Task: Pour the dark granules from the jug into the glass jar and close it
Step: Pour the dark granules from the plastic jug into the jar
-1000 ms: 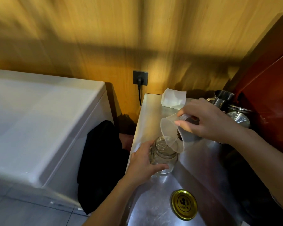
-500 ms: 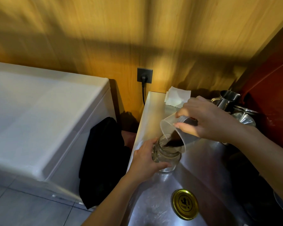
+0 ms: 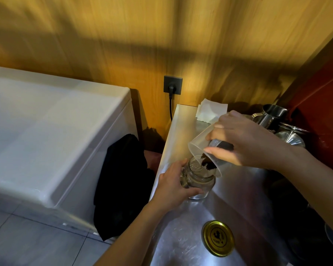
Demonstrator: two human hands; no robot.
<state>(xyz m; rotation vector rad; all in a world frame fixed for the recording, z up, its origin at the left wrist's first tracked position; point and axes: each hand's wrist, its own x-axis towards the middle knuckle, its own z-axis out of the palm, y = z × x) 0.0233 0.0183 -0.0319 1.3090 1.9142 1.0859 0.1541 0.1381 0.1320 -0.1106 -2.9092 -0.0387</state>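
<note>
A clear glass jar (image 3: pixel 197 181) stands upright on the steel counter (image 3: pixel 181 237), its mouth uncovered. My left hand (image 3: pixel 171 186) wraps around its left side. My right hand (image 3: pixel 244 140) grips a translucent plastic jug (image 3: pixel 199 144) and holds it tilted steeply, its rim over the jar's mouth. Dark granules (image 3: pixel 207 162) slide along the jug's lower wall at the rim, right above the jar's mouth. The jar's gold lid (image 3: pixel 218 238) lies flat on the counter, nearer to me than the jar.
Steel pitchers and a funnel (image 3: pixel 275 116) crowd the counter's back right corner beside a red panel. Folded white paper (image 3: pixel 211 111) lies at the back. A white chest appliance (image 3: pixel 52 131) stands to the left with a black cloth (image 3: pixel 121 185) hanging in the gap.
My right hand has tipped the jug further. The dark granules have slid from deep inside the jug down to its rim over the jar. My left hand has stayed on the jar.
</note>
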